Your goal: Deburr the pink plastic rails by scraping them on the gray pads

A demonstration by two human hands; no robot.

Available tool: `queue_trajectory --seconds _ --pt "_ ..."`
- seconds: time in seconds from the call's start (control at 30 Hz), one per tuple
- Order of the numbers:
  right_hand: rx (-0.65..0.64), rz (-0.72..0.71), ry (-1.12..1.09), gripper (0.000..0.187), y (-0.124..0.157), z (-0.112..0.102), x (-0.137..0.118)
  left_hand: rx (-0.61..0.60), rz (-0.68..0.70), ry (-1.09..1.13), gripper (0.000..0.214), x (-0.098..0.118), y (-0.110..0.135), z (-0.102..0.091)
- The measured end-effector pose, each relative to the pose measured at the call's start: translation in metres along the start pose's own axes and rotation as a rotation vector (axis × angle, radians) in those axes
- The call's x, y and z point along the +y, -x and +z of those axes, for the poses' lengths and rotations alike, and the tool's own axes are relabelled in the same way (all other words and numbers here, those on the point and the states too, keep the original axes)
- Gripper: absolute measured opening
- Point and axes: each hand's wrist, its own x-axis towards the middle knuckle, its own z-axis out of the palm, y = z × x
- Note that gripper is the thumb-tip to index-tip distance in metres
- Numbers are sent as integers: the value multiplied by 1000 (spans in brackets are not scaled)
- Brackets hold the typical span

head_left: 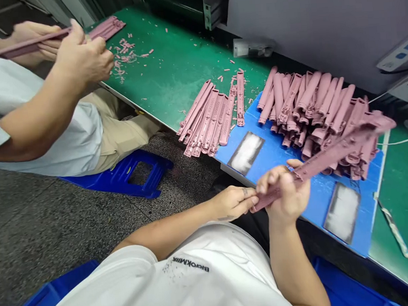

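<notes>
Two bare hands on one long pink moulded plastic part point(333, 155): right hand point(284, 195) clenched around its near portion, left hand point(232, 203) pinching the near end in its fingertips point(252, 192) (grip firm, by the look). Far end raised above a heap of like parts point(312, 108) on a blue board point(315, 201). Farther along the green bench point(183, 56), a smaller bundle point(210, 120) and scattered pink trimmings point(123, 53); beyond, a co-worker's hand point(83, 56) closed on a similar strip point(32, 44).

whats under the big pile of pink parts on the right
Under the pile of pink moulded parts is a blue board; it shows around the pile's edges, but the stretch beneath is covered.
</notes>
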Motion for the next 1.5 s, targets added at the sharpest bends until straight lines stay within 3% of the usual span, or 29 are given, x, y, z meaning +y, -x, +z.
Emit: queue_trajectory --seconds 0.07,0.13,0.2,0.3,0.37,0.47,0.53,0.6,0.7,0.8,0.87,0.93,1.03,1.27,1.4,1.5 --pt "-44 50 -49 32 -1 -9 -14 -36 -5 -100 46 6 4 -5" --pt "-21 33 -54 39 -3 -21 -27 14 -6 -268 45 18 11 -27" --pt "76 -11 7 45 -6 -34 -38 234 -20 -445 43 31 18 -67" --pt "264 -72 148 43 -10 -48 -46 721 -102 -753 37 45 17 -146" --pt "383 -111 203 36 -11 -54 -45 882 -234 -959 39 44 5 -196" --pt "470 -125 225 29 -10 -59 -39 794 -534 -1080 37 36 -18 -249" --pt "477 -103 229 28 -9 -62 -35 674 -659 -1074 32 31 -31 -268" --pt "472 -81 226 27 -8 -63 -33 637 -698 -1043 32 28 -36 -279" --pt "444 -73 221 24 -6 -65 -32 699 -710 -1039 31 28 -34 -283" --pt "424 -75 217 23 -6 -69 -31 793 -563 -1172 41 26 -23 -271" --pt "419 -79 201 22 -8 -73 -29 725 -386 -1229 52 24 -15 -258" --pt "395 -94 171 20 -11 -77 -26 563 -302 -1231 57 21 -11 -248" --pt "327 -130 119 19 -15 -80 -22 468 -357 -1236 60 17 -13 -247" --pt "295 -158 85 14 -13 -87 -22 583 -314 -1253 55 18 -3 -251" --pt "297 -175 94 14 -15 -89 -19 723 -300 -1273 50 29 3 -229" --pt "248 -179 77 16 -16 -83 -15 639 -298 -1310 44 35 -23 -203"
